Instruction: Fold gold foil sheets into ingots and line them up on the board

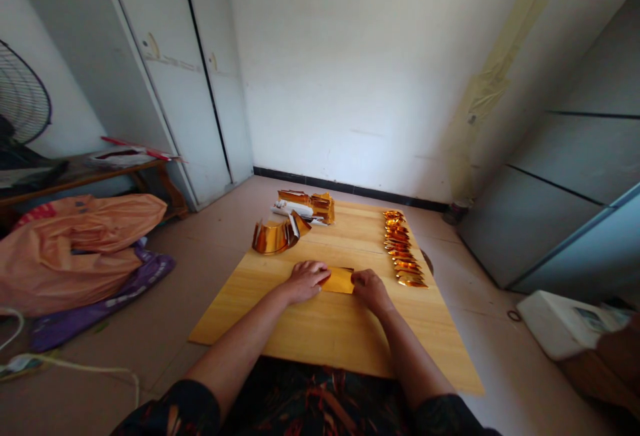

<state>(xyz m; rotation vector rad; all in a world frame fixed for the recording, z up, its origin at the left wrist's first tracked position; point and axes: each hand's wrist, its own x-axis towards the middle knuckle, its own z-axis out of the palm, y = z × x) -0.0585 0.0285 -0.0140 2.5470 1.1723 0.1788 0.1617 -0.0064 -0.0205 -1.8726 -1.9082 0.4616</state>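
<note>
A rectangular sheet of gold foil paper lies low over the wooden table, held at both ends. My left hand has its fingers closed at the sheet's left edge. At the opposite edge, my right hand pinches the right end. Curled gold foil sheets rest beyond my left hand. Behind them is a stack of gold foil paper with white wrapping. Along the right side runs a row of folded gold foil pieces, several of them, with pointed ends.
The wooden table stands in front of me. To the left are an orange cloth-like bag, a purple bag and a bench. A white box and a grey cabinet-like unit stand at the right.
</note>
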